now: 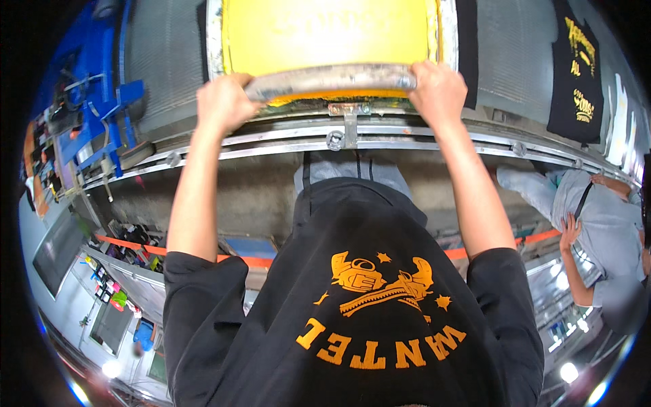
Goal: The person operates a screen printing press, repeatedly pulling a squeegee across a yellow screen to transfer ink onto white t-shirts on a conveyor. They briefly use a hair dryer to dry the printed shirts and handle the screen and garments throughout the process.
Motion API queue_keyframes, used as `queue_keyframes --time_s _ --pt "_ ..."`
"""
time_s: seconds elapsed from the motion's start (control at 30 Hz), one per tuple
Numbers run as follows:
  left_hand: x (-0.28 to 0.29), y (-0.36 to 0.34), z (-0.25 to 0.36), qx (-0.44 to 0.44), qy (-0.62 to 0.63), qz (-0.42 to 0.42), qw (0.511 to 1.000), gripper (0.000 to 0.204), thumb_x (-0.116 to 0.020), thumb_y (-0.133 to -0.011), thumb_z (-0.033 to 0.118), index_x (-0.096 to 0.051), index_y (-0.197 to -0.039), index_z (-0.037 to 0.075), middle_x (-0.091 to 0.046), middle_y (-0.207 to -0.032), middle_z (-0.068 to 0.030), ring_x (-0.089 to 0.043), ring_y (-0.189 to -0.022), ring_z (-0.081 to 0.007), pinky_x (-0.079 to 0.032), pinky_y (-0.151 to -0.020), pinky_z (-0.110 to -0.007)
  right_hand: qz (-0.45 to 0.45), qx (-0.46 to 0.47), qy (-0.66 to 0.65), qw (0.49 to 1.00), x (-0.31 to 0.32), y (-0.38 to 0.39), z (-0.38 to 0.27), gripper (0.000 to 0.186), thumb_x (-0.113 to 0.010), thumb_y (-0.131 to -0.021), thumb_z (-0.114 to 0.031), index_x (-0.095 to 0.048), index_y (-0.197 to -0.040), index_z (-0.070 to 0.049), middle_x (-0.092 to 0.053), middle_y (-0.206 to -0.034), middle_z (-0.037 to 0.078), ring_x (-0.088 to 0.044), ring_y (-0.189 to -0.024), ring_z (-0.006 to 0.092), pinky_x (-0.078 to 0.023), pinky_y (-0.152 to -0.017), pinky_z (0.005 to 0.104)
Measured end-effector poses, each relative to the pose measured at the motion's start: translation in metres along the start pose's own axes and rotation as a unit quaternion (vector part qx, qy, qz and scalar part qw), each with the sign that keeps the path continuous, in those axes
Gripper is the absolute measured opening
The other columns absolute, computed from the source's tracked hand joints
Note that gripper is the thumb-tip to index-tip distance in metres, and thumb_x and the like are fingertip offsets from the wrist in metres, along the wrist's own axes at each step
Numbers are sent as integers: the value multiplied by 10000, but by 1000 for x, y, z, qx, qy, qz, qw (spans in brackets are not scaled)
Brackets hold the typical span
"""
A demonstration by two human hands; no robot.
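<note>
A long squeegee [332, 78] with a worn, paint-stained grip lies crosswise at the near end of a printing screen [325, 34]. Closed round its left end is my left hand [226, 102]; my right hand [441, 93] grips the other end. Both arms reach forward, nearly straight. The screen has a bright yellow middle and a pale, ink-smeared frame. Yellow-orange ink shows under the grip; the squeegee's blade is mostly hidden. Below the screen's near edge sits a metal clamp bracket [350, 125]. Dark cloth edges show on both sides of the screen.
Metal rails [271, 139] run along the near edge of the grey table [166, 61]. A black shirt [576, 81] with yellow printing lies on the table at right. Blue machinery [108, 122] stands at left. Another person [597, 203] in grey stands at the right, one hand at the waist.
</note>
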State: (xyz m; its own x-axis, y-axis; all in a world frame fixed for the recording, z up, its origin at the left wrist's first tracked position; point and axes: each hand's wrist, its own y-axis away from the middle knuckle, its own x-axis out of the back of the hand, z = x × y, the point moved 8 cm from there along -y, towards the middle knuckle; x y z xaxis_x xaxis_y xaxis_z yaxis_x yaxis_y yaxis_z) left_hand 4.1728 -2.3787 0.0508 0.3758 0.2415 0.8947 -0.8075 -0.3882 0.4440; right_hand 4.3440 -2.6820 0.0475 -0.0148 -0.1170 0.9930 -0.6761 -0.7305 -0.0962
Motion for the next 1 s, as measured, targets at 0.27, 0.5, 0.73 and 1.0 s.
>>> queue_keyframes --time_s 0.27,0.5,0.73,1.0 --pt "-16 38 58 -169 88 136 972 459 -788 -810 224 -703 -1249 122 -731 -1182 -106 -687 -1104 -309 -534 -966 -435 14 25 -91 995 13 28 -10 365 -791 -712 -90 -701 -1065 -83 -672 -1083 81 -642 -1055 287 -518 -891 439" --pt "-30 92 66 -210 112 189 953 506 -763 -767 114 -679 -1266 118 -704 -1230 -109 -670 -1120 -314 -522 -974 -434 16 36 -135 990 30 85 -20 400 -777 -706 -85 -674 -1093 -77 -669 -1094 85 -630 -1064 292 -490 -878 436" --pt "50 12 83 -191 59 109 974 365 -712 -927 418 -701 -1030 68 -703 -819 -126 -697 -793 -324 -550 -742 -447 3 28 -143 989 53 -8 17 270 -804 -816 -276 -698 -977 -88 -700 -876 99 -669 -895 319 -483 -807 452" --pt "15 -59 69 -159 52 74 983 780 -737 -746 760 -775 -1142 89 -766 -966 -173 -733 -968 -346 -576 -882 -440 -165 -5 -122 979 -8 -48 22 592 -773 -811 -590 -717 -1034 -44 -735 -926 183 -717 -913 355 -541 -787 467"
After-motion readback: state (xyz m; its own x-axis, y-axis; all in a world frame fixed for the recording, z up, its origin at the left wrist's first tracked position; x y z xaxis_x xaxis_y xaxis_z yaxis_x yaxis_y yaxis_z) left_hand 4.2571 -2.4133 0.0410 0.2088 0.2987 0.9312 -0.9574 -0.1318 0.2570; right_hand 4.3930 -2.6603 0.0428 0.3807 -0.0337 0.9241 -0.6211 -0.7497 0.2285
